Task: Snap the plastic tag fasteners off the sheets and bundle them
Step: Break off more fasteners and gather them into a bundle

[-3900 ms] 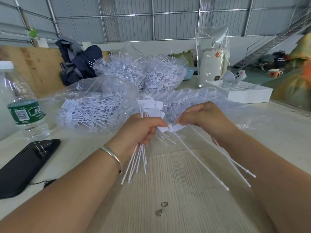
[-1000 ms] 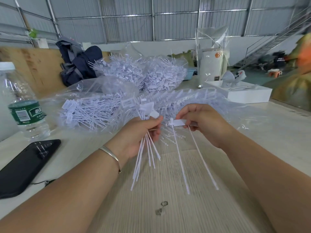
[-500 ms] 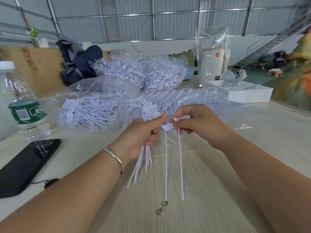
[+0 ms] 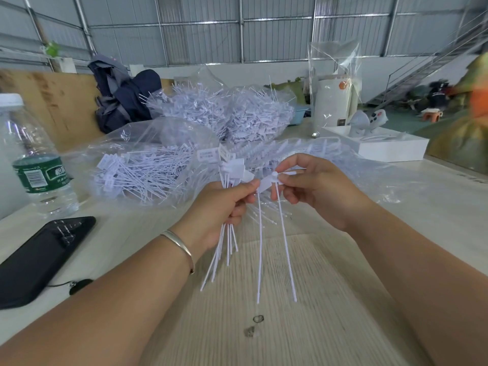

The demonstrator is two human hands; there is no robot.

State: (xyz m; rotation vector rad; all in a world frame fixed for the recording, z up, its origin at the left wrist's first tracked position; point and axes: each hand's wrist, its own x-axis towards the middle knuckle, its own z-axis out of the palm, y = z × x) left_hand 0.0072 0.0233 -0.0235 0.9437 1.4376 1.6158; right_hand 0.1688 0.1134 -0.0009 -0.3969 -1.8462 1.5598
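Observation:
My left hand (image 4: 220, 207) grips a bundle of white tag fasteners (image 4: 229, 235), their flat heads sticking up above the fist and their thin tails hanging down. Its thumb also pinches the left end of a small joined piece of two fasteners (image 4: 269, 180). My right hand (image 4: 314, 188) pinches the right end of that piece between thumb and fingers. Two long tails (image 4: 285, 249) hang from it toward the table. Behind the hands lie clear plastic bags full of fasteners (image 4: 148, 173) and sheets of fasteners (image 4: 295, 151).
A water bottle (image 4: 37, 165) and a black phone (image 4: 39, 257) lie at the left. Two small scraps (image 4: 254, 326) sit on the wooden tabletop (image 4: 317, 299) near me. A white box (image 4: 383, 146), a white cylinder in plastic (image 4: 334, 101) and dark clothing (image 4: 124, 99) stand farther back.
The piece in my right hand has shrunk from several tails to two. Both hands have drawn together, and the tails now hang straight down instead of splaying right.

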